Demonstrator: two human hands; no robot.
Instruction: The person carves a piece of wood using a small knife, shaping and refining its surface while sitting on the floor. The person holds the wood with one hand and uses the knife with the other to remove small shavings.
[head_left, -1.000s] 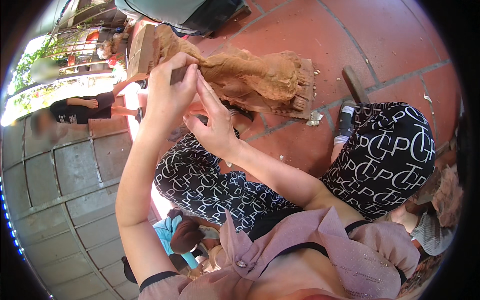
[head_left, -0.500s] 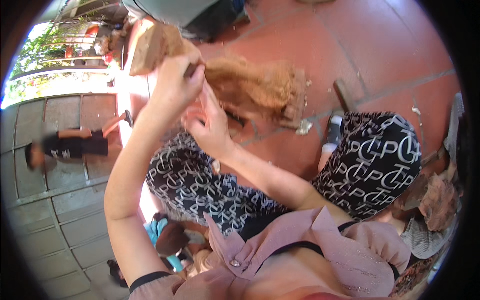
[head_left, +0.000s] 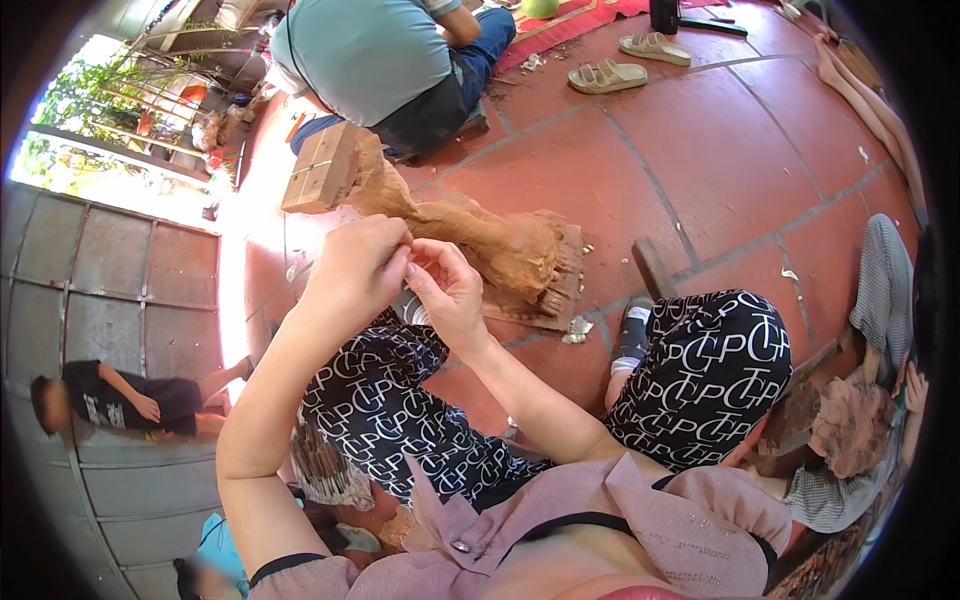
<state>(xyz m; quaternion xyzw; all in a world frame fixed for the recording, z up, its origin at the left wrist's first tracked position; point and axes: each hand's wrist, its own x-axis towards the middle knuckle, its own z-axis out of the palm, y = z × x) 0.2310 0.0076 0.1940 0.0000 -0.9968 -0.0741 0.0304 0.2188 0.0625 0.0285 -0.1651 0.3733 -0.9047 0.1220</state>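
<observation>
My left hand is closed, its fingers curled and its thumb pressed in. Facing it, my right hand has bent fingers, with thumb and fingertips drawn together almost against the left. Whatever lies between the fingertips is too small or hidden to make out. Just beyond both hands, a brown wood carving lies on the tiled floor. One end is a squared block; the other widens to a rough, flat base. Neither hand visibly grips the carving.
A seated person in a light blue shirt is close beyond the block end. A wooden bar lies by my right foot. Sandals and a red mat are farther off. Another wood carving is at the right.
Both hands are lower in the picture. My right fingers, spread earlier, have bent in toward the left hand. The whole view has shifted, showing more floor and the seated person.
</observation>
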